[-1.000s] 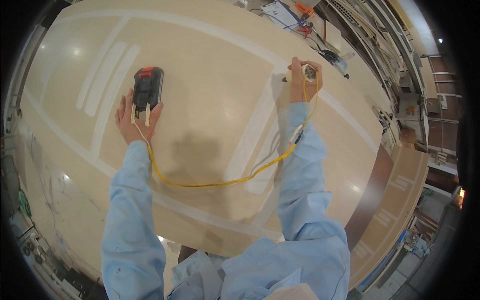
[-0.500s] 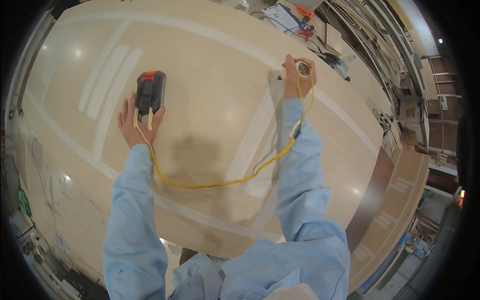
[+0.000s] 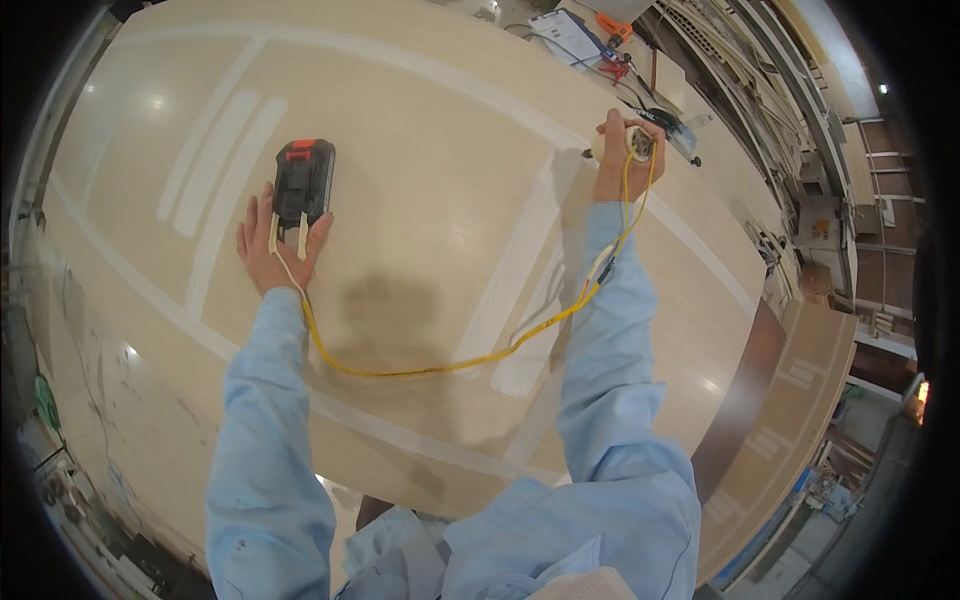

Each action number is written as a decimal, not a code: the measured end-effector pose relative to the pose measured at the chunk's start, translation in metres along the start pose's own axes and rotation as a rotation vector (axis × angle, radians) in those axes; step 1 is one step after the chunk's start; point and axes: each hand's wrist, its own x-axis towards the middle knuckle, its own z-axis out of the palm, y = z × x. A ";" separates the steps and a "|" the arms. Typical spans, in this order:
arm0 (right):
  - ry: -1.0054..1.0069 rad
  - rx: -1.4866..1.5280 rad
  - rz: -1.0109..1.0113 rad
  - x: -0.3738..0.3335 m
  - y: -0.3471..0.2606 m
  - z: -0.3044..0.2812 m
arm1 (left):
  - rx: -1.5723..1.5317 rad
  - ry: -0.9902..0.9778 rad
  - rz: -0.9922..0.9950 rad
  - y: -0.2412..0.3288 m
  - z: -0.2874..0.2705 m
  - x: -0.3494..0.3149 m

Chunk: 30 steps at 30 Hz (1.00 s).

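Observation:
At the left of the board lies a black and red tool battery pack (image 3: 306,180). My left hand (image 3: 270,258) grips its near end, with fingers on one side and the thumb on the other. Two pale, tape-wrapped leads (image 3: 303,236) run from that end to a yellow cable (image 3: 430,371), which sags across the board. Its far end splits into two thin yellow wires over my right forearm. They reach a small, round motor-like part (image 3: 640,146), whitish with a dark open end. My right hand (image 3: 622,176) is closed around it, and a dark tip pokes out on the left.
A large beige board (image 3: 400,170) with pale stripes lies under my hands. Beyond its far right edge are a clipboard with paper (image 3: 566,38), an orange tool (image 3: 614,28) and a black-and-clear tool (image 3: 672,128). Long strips of material (image 3: 720,50) are stacked further right.
My right hand has moved to the right with the motor-like part, drawing the wires along. My left hand and the battery pack have hardly shifted.

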 end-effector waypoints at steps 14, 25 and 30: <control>0.033 0.026 0.014 0.018 0.011 0.010 | 0.010 -0.025 -0.023 0.001 0.000 0.000; 0.041 -0.010 -0.018 0.019 0.015 0.013 | 0.007 -0.005 0.016 -0.002 0.001 0.003; -0.007 0.032 -0.057 0.023 0.011 0.008 | -0.023 -0.014 0.004 -0.007 0.008 0.006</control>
